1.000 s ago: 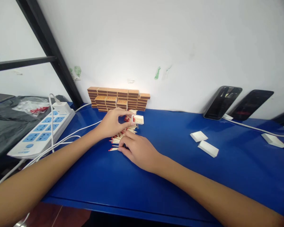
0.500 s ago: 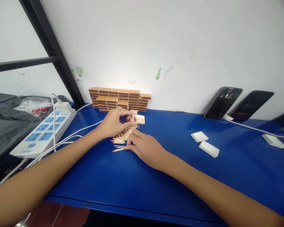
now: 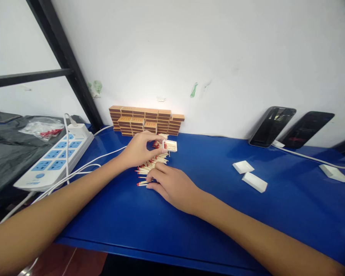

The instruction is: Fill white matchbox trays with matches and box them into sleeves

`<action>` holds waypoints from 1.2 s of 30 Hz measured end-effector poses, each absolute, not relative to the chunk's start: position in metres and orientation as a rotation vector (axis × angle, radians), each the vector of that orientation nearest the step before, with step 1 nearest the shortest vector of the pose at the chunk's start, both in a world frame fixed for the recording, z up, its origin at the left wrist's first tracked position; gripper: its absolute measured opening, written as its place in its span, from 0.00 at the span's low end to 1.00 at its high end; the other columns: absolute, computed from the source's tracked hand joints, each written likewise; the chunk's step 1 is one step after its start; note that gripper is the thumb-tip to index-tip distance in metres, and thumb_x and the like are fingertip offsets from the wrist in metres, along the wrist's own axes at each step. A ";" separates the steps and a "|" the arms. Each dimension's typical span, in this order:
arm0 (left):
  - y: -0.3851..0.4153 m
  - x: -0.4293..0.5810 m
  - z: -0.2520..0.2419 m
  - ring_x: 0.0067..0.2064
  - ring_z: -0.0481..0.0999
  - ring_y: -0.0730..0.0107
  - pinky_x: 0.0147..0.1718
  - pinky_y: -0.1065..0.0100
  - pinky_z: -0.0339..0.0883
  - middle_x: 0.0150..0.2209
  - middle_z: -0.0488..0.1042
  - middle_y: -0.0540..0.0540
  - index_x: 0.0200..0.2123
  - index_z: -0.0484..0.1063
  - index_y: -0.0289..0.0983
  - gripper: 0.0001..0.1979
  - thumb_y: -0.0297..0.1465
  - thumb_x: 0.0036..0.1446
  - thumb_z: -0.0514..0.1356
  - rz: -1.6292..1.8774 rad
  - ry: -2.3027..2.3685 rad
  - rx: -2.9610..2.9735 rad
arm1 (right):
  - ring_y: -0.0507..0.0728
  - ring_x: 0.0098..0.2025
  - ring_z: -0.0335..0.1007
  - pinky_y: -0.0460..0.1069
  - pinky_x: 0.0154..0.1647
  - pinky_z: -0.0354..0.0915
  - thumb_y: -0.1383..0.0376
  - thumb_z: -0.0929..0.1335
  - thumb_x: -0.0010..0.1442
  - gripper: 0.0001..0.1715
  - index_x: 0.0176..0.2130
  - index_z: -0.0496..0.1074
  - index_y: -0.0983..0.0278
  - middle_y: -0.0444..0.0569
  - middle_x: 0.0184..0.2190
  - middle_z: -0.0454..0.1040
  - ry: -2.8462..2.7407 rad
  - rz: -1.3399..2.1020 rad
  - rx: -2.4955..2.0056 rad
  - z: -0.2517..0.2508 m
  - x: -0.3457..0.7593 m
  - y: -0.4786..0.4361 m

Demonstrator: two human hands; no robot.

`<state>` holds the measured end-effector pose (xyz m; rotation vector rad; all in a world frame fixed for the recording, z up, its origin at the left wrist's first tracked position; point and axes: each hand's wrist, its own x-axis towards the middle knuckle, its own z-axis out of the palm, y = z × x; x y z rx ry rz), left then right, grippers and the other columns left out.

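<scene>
Loosely curved, the left hand (image 3: 139, 149) spans the tray (image 3: 172, 150) between thumb and forefinger, those two fingers parted by about the tray's own breadth and gripping it near its left end. The tray lies towards the back of the counter (image 3: 161, 234), left of the middle, in front of the stacked matchboxes (image 3: 158, 115), and has matches inside it. More matches, the pile (image 3: 146, 167), spread beneath and in front of the left hand, most of their red heads pointing left.

Nearer the front edge, the right hand (image 3: 175, 188) is low over the near end of the pile. Its thumb and forefinger stand slightly apart at the tips, right beside the loose matches (image 3: 142, 184); whether they pinch one, I cannot tell. Its other fingers curl inward, partly hidden.

Well to the right are two white trays (image 3: 255, 182), close together on the counter. Behind them, two phones (image 3: 272, 126) lean against the wall (image 3: 218, 57). On the left sits a power strip (image 3: 53, 159), with white cables around it.
</scene>
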<state>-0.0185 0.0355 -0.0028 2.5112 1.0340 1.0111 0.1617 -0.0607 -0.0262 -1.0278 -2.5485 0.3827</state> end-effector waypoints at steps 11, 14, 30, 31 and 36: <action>0.035 -0.017 -0.004 0.45 0.81 0.59 0.46 0.61 0.71 0.44 0.83 0.46 0.47 0.83 0.43 0.18 0.45 0.58 0.70 1.005 1.047 2.529 | 0.55 0.40 0.72 0.50 0.41 0.63 0.63 0.65 0.75 0.11 0.45 0.76 0.64 0.49 0.43 0.74 -2.572 0.315 -0.981 -0.030 0.160 -0.059; 0.035 -0.017 -0.004 0.46 0.81 0.59 0.46 0.61 0.72 0.44 0.84 0.46 0.48 0.82 0.43 0.19 0.45 0.58 0.70 1.001 1.048 2.521 | 0.56 0.40 0.72 0.50 0.40 0.63 0.62 0.65 0.74 0.11 0.44 0.75 0.64 0.50 0.43 0.75 -2.586 0.294 -1.003 -0.029 0.159 -0.059; 0.036 -0.018 -0.004 0.46 0.81 0.58 0.48 0.58 0.72 0.45 0.83 0.45 0.49 0.82 0.42 0.20 0.46 0.58 0.70 0.962 1.068 2.507 | 0.59 0.38 0.73 0.50 0.26 0.58 0.65 0.61 0.76 0.13 0.44 0.73 0.68 0.54 0.43 0.74 -2.785 -0.120 -1.077 -0.025 0.158 -0.064; 0.036 -0.018 -0.005 0.46 0.81 0.57 0.48 0.58 0.72 0.45 0.83 0.44 0.49 0.82 0.42 0.20 0.46 0.58 0.70 0.965 1.071 2.504 | 0.58 0.38 0.73 0.50 0.27 0.58 0.64 0.61 0.76 0.14 0.44 0.72 0.67 0.54 0.43 0.74 -2.764 -0.103 -1.077 -0.024 0.161 -0.062; 0.036 -0.018 -0.005 0.48 0.81 0.56 0.49 0.57 0.72 0.46 0.83 0.44 0.49 0.83 0.42 0.18 0.43 0.59 0.69 0.984 1.053 2.517 | 0.56 0.38 0.72 0.49 0.32 0.60 0.63 0.62 0.76 0.11 0.46 0.71 0.64 0.52 0.45 0.73 -2.421 -0.082 -1.256 -0.009 0.195 -0.034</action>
